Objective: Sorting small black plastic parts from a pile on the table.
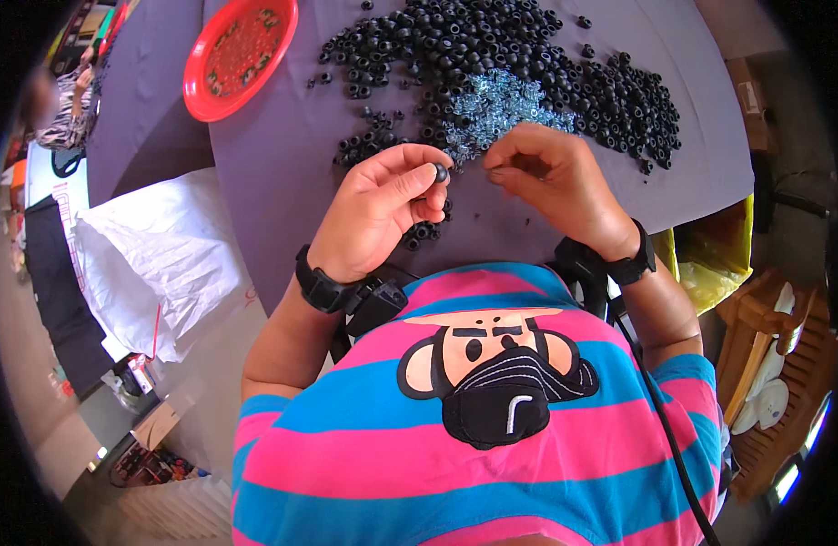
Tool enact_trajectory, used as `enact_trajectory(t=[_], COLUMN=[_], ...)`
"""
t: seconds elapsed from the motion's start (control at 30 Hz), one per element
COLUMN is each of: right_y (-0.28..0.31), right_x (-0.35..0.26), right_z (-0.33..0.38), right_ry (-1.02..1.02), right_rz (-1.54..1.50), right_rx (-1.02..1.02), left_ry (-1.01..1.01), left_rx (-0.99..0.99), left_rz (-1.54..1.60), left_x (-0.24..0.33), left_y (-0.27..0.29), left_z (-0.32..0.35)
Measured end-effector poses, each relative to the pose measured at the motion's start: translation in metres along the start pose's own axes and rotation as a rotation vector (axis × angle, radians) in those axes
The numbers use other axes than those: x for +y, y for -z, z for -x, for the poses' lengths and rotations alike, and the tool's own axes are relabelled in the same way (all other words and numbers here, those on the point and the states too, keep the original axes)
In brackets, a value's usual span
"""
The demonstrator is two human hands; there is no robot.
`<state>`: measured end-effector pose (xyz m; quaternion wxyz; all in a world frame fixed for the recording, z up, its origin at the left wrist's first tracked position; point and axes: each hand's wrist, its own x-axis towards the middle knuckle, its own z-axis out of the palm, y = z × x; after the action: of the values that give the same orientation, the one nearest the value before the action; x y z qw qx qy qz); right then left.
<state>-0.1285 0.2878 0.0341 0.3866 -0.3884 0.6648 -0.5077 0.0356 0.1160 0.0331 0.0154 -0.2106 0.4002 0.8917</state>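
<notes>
Held bead: one black bead [440, 173] is gripped at the left fingertips, above the cloth [273, 182], between the hands.
Progress: by the look of it, one bead is being handled; whether anything on it is finished cannot be told.
Black pile: many black beads [474, 55] are left loose, spread across the far part of the cloth.
Blue bits: small clear-blue bits [505, 102] are heaped at the pile's near side, also loose.
Small group: a few black beads [422, 238] are set apart, just below the left hand; purpose not shown.
Left hand [369, 205]: bead is pinched between thumb and index finger; other fingers are curled, palm is turned toward the right hand.
Right hand [565, 187]: thumb and index tips are brought close, near the bead but apart from it; whether they meet, or a tiny piece is held, cannot be told.
Forearms: both are angled inward, wrists banded in black.
Plate [197, 91]: red, placed far left, well apart from the hands.
</notes>
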Motion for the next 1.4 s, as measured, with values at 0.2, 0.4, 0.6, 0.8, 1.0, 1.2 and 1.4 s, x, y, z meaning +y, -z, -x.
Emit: enact_trajectory(t=[0.2,0.4,0.6,0.8,1.0,1.2,1.4], right_y=[-0.006,-0.015,-0.019,-0.02,-0.021,-0.024,-0.02], right_x=[-0.007,-0.006,-0.003,-0.004,-0.01,-0.007,-0.004], right_z=[0.004,0.004,0.003,-0.002,-0.001,-0.006,-0.006], right_ry=[-0.046,-0.001,0.053,0.108,0.201,0.327,0.187], right_rz=[-0.363,-0.352,-0.277,-0.104,-0.076,0.131,-0.012], right_rx=[-0.033,-0.08,-0.026,0.11,0.162,0.184,0.18], left_ry=[-0.003,0.041,0.016,-0.001,-0.014,-0.005,0.0], left_rx=[0.042,0.076,0.106,0.097,0.121,0.152,0.112], left_rz=[0.071,0.058,0.093,0.046,-0.03,-0.113,-0.069], left_x=[-0.001,-0.004,-0.01,-0.007,0.003,-0.003,-0.003], left_y=[-0.008,-0.008,-0.006,-0.008,-0.007,-0.005,-0.002], left_z=[-0.005,-0.007,-0.01,-0.01,-0.016,-0.016,-0.016])
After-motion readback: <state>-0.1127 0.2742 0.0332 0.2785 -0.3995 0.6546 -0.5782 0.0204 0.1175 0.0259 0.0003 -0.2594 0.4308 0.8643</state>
